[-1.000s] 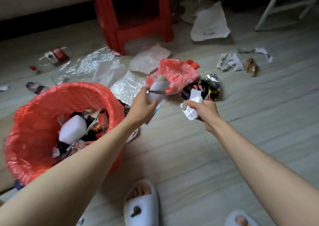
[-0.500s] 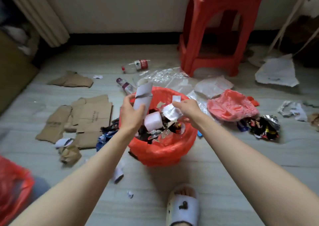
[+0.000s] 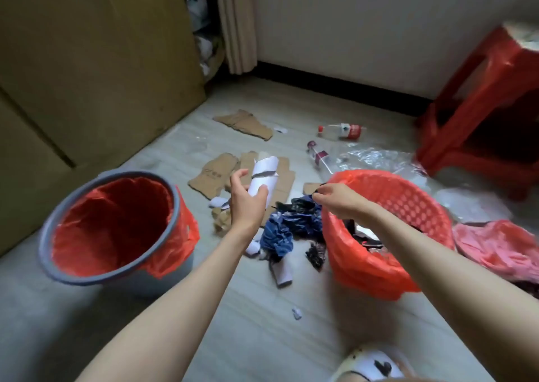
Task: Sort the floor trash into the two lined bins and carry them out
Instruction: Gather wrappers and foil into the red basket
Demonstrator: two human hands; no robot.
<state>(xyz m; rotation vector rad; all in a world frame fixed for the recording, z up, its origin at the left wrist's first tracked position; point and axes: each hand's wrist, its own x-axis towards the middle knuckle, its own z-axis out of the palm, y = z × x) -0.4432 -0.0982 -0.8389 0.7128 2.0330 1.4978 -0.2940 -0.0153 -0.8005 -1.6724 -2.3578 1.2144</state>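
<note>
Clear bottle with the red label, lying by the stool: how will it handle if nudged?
The clear bottle lies on its side, so it probably rolls when pushed. It looks empty, so likely light, skidding easily on the smooth floor.

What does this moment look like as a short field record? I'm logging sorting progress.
left hand: holds a white paper roll
right hand: over the red basket's rim; whether it pinches anything, cannot tell
grey bin: red liner, no trash visible inside
red basket: red liner, trash inside
floor between bins: blue and black wrappers
floor beyond: cardboard pieces, two plastic bottles
</note>
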